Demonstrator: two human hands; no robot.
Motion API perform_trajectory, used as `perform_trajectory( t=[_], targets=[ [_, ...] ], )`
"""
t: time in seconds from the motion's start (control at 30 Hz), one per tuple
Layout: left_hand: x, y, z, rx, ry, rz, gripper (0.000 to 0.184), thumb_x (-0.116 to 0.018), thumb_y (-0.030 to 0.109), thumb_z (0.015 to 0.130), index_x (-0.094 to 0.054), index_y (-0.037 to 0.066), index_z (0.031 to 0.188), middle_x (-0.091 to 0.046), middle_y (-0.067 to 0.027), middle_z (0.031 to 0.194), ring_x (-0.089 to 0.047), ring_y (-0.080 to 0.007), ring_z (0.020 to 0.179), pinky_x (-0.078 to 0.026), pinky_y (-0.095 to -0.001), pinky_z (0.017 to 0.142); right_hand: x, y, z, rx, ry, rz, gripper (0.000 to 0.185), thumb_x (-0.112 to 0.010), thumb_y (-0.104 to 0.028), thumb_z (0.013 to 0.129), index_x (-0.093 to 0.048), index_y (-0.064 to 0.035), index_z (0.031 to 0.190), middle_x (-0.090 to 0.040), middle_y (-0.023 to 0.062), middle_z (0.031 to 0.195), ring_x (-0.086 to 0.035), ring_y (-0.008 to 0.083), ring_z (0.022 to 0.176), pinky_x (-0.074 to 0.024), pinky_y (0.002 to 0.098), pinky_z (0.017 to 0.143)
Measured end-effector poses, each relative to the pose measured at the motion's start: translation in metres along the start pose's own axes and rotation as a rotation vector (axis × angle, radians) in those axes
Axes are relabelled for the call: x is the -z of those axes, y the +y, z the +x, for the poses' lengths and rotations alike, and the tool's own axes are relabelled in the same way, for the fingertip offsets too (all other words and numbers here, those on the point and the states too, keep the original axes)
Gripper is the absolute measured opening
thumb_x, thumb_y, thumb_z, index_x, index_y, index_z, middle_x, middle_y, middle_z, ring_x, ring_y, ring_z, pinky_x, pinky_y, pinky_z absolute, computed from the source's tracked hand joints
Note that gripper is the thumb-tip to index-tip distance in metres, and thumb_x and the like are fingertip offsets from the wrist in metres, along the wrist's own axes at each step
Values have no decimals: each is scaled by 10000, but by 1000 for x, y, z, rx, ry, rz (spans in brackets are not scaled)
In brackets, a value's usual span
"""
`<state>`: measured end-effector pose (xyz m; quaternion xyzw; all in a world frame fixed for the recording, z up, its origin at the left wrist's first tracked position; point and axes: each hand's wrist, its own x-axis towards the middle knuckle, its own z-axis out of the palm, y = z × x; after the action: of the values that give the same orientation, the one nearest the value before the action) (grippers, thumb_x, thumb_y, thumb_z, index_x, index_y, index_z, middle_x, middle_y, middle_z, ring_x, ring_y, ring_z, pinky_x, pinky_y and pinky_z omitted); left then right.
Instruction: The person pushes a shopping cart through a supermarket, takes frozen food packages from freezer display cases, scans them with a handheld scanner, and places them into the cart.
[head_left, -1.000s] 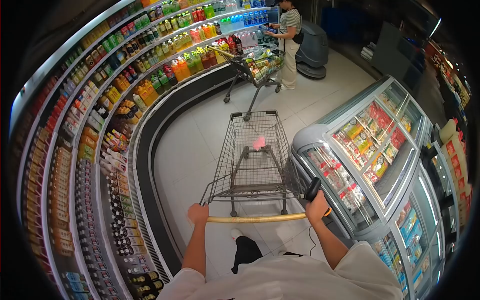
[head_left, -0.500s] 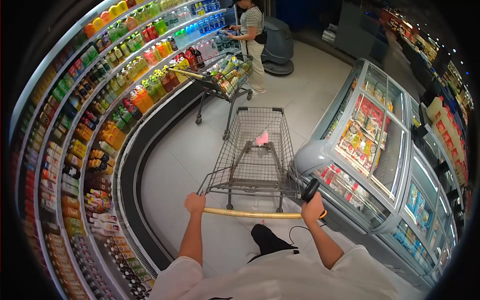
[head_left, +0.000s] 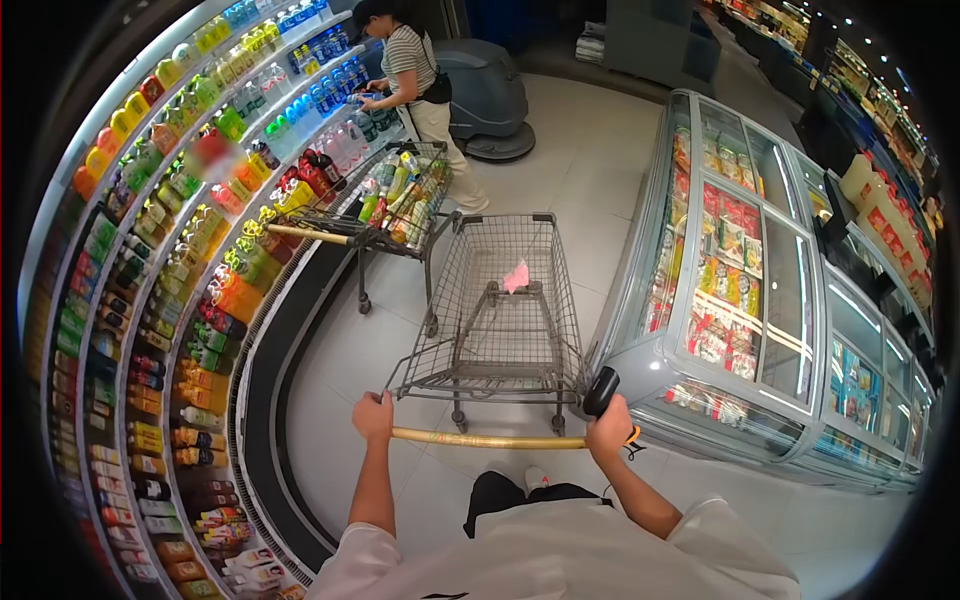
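My left hand (head_left: 373, 415) is closed around the left end of a shopping cart's yellow handle (head_left: 490, 440). At the other end of that bar, my right hand (head_left: 608, 430) is closed too, its fingers partly hidden. A black rounded object (head_left: 601, 391) sticks up from the right hand; what it is, I cannot make out. An orange-edged band or loop (head_left: 633, 437) shows beside that hand. In front of me, the wire shopping cart (head_left: 575, 350) carries only a small crumpled pink piece (head_left: 516, 277).
Ahead on the left stands another cart (head_left: 405, 235) loaded with groceries, beside a person (head_left: 410, 85) handling a bottle at the shelves. Curved drink shelves (head_left: 165, 330) line my left; glass-topped freezers (head_left: 690, 330) line my right. A grey floor-cleaning machine (head_left: 485, 95) is behind the person.
I have moved forward with the cart, both hands staying on the handle. The loaded cart and the person now appear nearer and further left.
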<state>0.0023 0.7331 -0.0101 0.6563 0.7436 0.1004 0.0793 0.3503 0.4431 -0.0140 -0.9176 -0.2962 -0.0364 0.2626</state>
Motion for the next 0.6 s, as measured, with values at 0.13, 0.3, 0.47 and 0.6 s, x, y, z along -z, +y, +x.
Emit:
perform_trajectory(
  t=[0.13, 0.3, 0.47, 0.6],
  targets=[
    [-9, 47, 74, -116, -22, -19, 401, -640, 436, 843, -727, 50, 905, -721, -124, 812, -690, -317, 786, -536, -429, 743, -31, -34, 54, -81, -21, -47, 484, -767, -20, 625, -491, -38, 1022, -566, 162, 934, -580, 395, 894, -454, 493, 733],
    [-35, 106, 170, -227, -29, -52, 413, -629, 451, 843, -710, 47, 872, -701, -133, 757, -678, -340, 726, -526, -445, 687, -62, -82, 121, -155, 60, -69, 473, -756, 5, 618, -496, -29, 1011, -589, 192, 902, -588, 430, 875, -453, 504, 744],
    [-66, 177, 253, -374, -63, -51, 433, -625, 459, 842, -693, 31, 847, -695, -158, 767, -675, -348, 731, -522, -453, 680, -97, -103, 188, -238, 55, -147, 471, -772, -11, 622, -485, -36, 994, -589, 179, 929, -593, 410, 893, -464, 496, 750],
    [-92, 247, 310, -414, -54, -50, 435, -624, 461, 847, -691, 31, 845, -695, -169, 783, -674, -354, 737, -523, -458, 683, -119, -109, 256, -283, 89, -205, 487, -791, -41, 625, -491, -47, 1009, -595, 158, 953, -612, 377, 907, -490, 470, 750]
  ],
)
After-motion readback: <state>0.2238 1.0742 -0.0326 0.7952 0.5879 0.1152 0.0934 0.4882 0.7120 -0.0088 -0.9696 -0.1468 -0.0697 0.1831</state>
